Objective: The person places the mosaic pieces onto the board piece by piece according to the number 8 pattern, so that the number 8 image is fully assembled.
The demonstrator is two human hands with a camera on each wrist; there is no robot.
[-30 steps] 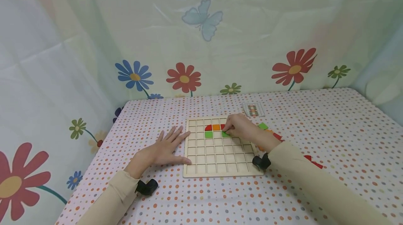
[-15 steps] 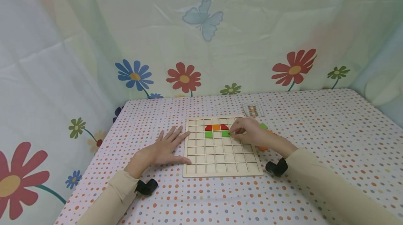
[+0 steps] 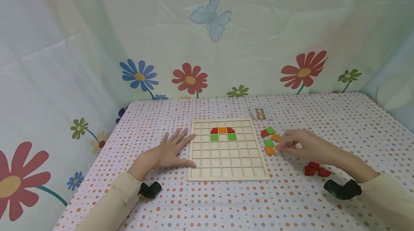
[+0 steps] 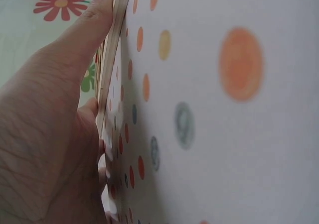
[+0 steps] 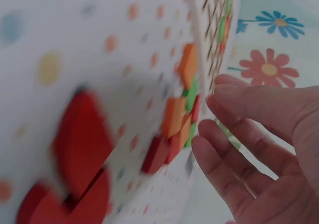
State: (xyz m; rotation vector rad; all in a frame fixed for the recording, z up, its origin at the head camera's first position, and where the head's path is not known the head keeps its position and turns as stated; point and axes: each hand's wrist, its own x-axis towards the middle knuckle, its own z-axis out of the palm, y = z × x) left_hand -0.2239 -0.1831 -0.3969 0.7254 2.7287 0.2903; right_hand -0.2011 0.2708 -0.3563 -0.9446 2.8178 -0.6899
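Observation:
My left hand (image 3: 168, 152) lies spread on the cloth, thumb and little-side fingers touching the left edge of a wooden grid board (image 3: 228, 162). Set in the board's upper cells are two red rounded tiles (image 3: 214, 130) with an orange square tile (image 3: 222, 130) between them. Below sit two green square tiles (image 3: 231, 137). Right of the board my right hand (image 3: 307, 146) hovers over a group of loose tiles, including an orange tile (image 3: 269, 151) and a green tile (image 3: 268, 143). In the right wrist view its fingers (image 5: 214, 162) are loosely bent, with nothing visible between them.
Several red tiles (image 3: 310, 170) lie together under the right wrist. A small printed pattern card (image 3: 261, 112) rests behind the board. The dotted tablecloth (image 3: 181, 206) covers the table, and a flowered curtain (image 3: 258, 44) hangs behind it.
My right hand has left the green tile in the board's upper cells and moved right to the loose tiles. The left hand has stayed at the board's left edge.

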